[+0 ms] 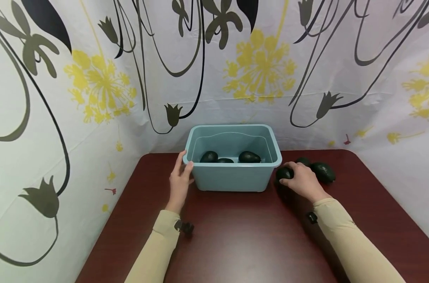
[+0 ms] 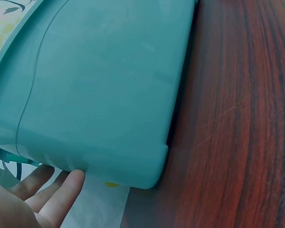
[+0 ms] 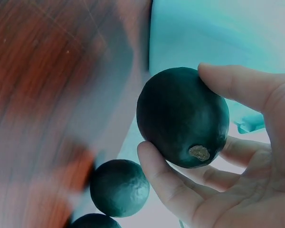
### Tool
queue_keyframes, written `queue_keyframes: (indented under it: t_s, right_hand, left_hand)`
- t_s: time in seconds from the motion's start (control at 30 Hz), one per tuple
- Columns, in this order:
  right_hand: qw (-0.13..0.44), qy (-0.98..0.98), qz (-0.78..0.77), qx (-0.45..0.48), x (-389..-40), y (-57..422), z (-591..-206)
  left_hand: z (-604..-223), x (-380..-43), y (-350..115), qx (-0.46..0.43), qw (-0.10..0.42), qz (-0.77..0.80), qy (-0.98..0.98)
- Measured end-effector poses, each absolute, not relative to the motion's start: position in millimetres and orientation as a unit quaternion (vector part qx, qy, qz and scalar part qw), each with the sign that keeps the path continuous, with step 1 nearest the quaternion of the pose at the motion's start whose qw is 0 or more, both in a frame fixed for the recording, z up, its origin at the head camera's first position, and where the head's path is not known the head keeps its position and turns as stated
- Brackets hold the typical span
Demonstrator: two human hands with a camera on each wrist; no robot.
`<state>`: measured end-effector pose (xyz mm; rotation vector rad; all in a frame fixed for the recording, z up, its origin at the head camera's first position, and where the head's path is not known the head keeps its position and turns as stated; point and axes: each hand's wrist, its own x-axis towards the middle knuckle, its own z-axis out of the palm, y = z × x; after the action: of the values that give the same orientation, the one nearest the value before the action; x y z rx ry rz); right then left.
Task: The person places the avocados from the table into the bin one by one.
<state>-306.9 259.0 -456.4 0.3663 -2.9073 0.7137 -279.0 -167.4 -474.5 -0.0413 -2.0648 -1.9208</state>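
Note:
Between the thumb and fingers of my right hand is a dark green avocado, its stem scar facing the right wrist camera. In the head view it is just off the right front corner of a light blue plastic bin. My left hand touches the bin's left front corner with fairly straight fingers; in the left wrist view the fingertips lie against its wall. Inside the bin, avocados show at the left, low in the middle and at the right.
Two more avocados lie on the dark red wood-grain table beyond my right hand, one larger in view and one partly hidden. A patterned white cloth hangs right behind the bin and along the table's sides.

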Motion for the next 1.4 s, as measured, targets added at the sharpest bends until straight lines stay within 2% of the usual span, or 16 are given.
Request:
queue_keyframes:
  t_s: [0.2,0.43,1.07,1.4]
  right_hand:
    - [0.061,-0.963,0.230,0.131,-305,263,-450]
    - [0.058,-0.962,0.228,0.136,-298,263,-437]
    - [0.108,-0.957,0.240,0.125,-280,263,-413]
    - [0.111,-0.955,0.242,0.132,-273,261,-407]
  left_hand:
    - [-454,-265,-164,-0.016,0.153,-0.667,-0.729]
    - [-479,-280,-168,-0.007,0.173,-0.663,-0.728]
    - [-475,-280,-168,-0.013,0.172,-0.661,-0.730]
    - [-476,-280,-169,-0.010,0.167,-0.662,-0.731]
